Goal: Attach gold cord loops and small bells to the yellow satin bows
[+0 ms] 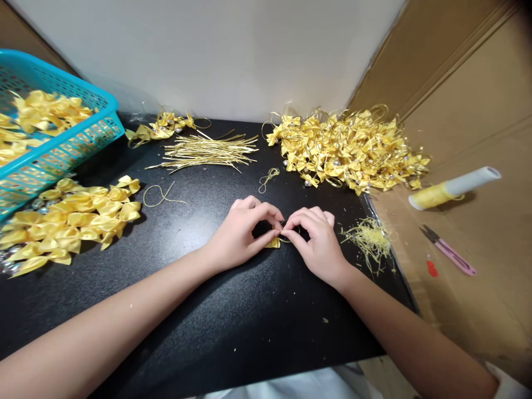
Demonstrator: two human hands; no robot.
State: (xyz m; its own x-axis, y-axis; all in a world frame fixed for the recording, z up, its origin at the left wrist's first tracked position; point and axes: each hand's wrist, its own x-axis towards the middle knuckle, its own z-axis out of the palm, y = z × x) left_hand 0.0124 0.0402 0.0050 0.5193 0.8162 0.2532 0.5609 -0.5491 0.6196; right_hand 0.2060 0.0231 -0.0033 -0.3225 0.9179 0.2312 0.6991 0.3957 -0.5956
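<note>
My left hand (248,230) pinches a small yellow ribbon bow (273,243) at the middle of the black table. Most of the bow is hidden behind the fingers. Fingertip to fingertip with it, my right hand (315,237) is closed in a pinch beside the bow. A thin gold cord (286,240) curves out between the two hands; whether the right fingers grip this cord or a finer thread cannot be made out. Beyond the hands lies a small bundle of thin yellow thread (269,178).
Gold ties (211,151) lie at the back, near a large heap of finished bows (349,149). Loose bows (78,216) and a turquoise basket (97,119) stand left. Thread scraps (369,241), pink thread snips (451,252), a red threader (431,268) and a thread spool (453,188) lie right.
</note>
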